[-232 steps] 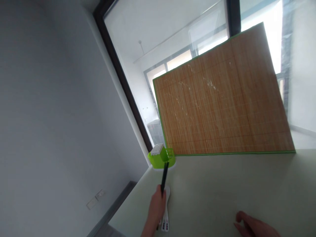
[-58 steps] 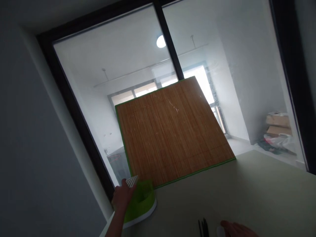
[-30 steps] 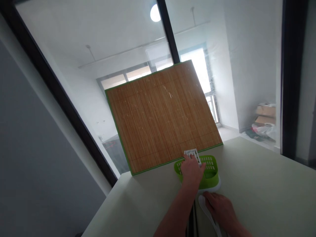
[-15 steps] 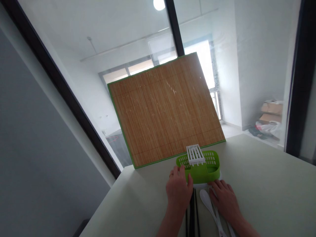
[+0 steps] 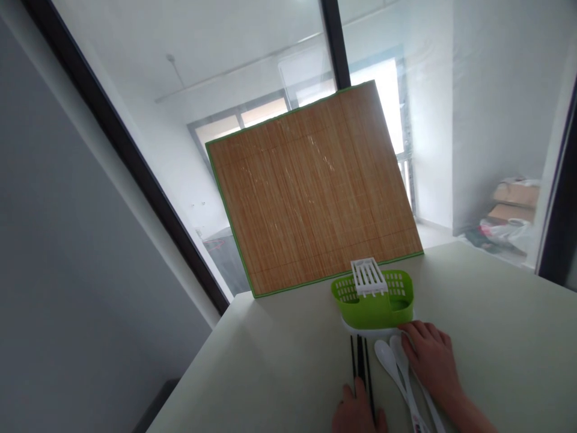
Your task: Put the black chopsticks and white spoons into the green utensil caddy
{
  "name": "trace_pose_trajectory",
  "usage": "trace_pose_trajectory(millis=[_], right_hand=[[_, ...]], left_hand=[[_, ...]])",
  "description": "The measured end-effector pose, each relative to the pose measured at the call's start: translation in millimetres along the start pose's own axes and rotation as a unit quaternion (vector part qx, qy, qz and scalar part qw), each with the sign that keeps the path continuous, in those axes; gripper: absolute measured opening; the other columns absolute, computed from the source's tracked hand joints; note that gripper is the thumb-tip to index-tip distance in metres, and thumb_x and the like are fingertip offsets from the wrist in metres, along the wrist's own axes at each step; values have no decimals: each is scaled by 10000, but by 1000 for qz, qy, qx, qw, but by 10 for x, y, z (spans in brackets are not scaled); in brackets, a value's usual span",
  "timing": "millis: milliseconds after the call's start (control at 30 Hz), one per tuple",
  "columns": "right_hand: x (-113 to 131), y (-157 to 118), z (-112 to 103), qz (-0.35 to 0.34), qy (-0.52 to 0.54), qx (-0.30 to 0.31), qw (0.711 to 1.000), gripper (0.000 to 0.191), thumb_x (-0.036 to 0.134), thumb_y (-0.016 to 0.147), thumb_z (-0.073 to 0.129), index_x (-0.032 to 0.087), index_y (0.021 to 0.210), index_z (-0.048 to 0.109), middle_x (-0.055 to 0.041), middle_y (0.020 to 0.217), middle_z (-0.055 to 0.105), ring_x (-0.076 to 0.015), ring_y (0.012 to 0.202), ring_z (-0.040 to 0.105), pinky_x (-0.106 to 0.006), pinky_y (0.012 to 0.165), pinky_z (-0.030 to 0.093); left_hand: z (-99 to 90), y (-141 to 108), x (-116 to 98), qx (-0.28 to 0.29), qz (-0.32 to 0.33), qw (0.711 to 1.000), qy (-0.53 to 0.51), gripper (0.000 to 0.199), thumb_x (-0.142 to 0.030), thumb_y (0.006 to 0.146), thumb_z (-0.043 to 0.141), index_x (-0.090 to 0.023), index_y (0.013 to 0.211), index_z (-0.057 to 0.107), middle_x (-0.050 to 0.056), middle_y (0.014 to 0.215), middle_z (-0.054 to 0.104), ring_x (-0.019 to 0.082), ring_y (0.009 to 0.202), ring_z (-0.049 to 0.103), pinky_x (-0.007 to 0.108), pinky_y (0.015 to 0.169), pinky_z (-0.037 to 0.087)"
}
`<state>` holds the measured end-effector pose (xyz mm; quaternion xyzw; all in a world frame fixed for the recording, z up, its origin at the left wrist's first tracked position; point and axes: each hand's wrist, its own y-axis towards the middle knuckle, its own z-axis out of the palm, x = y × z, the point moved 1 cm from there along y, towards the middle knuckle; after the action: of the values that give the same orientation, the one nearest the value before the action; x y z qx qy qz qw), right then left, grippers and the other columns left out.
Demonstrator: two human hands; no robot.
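Note:
A green cutlery basket with slotted sides stands on a white base tray. A white slotted divider sits across its top. Below it several dark chopsticks lie side by side on the table. My left hand reaches over them at the bottom edge, its fingers apart and its palm partly out of frame. White spoons lie to the right, two bowls showing. My right hand rests beside them, fingers slightly bent, fingertips at the tray's right edge. What lies under that hand is hidden.
A brown slatted bamboo mat with green edging leans against the glass behind the pale table. Dark window frames cross the view. Cardboard boxes and bags lie beyond the glass at right.
My left hand has left the basket's left side and moved down toward me onto the chopsticks. My right hand stays at the tray's right edge. The view has shifted slightly.

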<state>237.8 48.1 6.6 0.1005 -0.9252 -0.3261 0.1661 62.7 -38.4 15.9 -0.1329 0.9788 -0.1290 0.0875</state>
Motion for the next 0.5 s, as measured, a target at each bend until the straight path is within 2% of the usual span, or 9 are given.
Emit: trace_pose_trajectory(millis=[100, 233, 400, 500], right_hand=[[20, -17, 11, -24, 24, 6, 999, 173, 206, 847, 474, 246, 963, 596, -28, 935, 630, -234, 920, 510, -389, 793, 328], [83, -42, 16, -74, 76, 25, 994, 170, 199, 847, 477, 250, 958, 596, -17, 937, 631, -214, 912, 508, -365, 799, 333], [70, -51, 20, -62, 95, -2, 994, 158, 209, 848, 470, 242, 922, 606, -24, 920, 645, -214, 900, 519, -364, 790, 334], [76, -46, 20, -62, 98, 1, 993, 154, 214, 842, 478, 245, 910, 612, -22, 904, 648, -211, 877, 529, -361, 779, 337]], left_hand=[[-3, -2, -35, 27, 10, 1000, -6, 580, -283, 782, 463, -160, 1342, 378, 184, 1149, 528, 323, 954, 587, 433, 780, 458], [-52, -28, -6, 21, 11, 999, -26, 576, -262, 806, 431, -96, 1353, 355, 199, 1138, 550, 322, 975, 590, 434, 802, 464], [-94, -71, 26, -4, -1, 999, -40, 598, -298, 794, 462, -19, 1318, 387, 224, 1111, 585, 334, 1031, 566, 441, 861, 443], [-93, -44, 13, -7, -7, 999, -37, 521, -218, 784, 457, -22, 1267, 449, 226, 1076, 612, 331, 1013, 582, 444, 849, 450]])
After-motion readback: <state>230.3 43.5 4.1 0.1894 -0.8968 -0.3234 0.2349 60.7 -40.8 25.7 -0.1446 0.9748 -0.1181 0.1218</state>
